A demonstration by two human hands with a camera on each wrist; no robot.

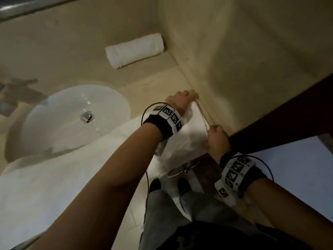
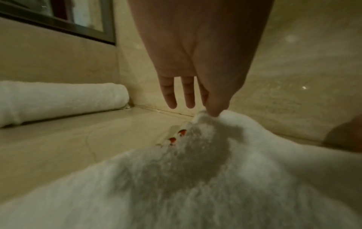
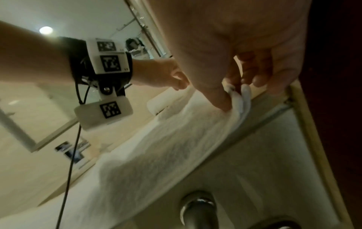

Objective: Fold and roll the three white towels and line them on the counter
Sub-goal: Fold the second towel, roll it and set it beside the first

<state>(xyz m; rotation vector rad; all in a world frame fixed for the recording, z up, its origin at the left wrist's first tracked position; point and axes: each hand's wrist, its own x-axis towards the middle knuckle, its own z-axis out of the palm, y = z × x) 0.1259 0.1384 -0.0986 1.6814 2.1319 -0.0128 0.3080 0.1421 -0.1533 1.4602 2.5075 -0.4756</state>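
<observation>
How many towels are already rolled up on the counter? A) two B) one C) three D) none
B: only one rolled towel lies on the counter, back in the corner by the wall, while both hands, left hand and right hand, pinch the corners of a flat towel that is not rolled yet.

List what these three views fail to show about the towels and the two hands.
- Third towel: in no view.
- Spread white terry towel: near end hidden by left forearm, head view.
- Left hand: pinching fingertip hidden behind thumb, left wrist view.
- Right hand: fingertips hidden, head view.
- Rolled white towel: underside hidden.
</observation>
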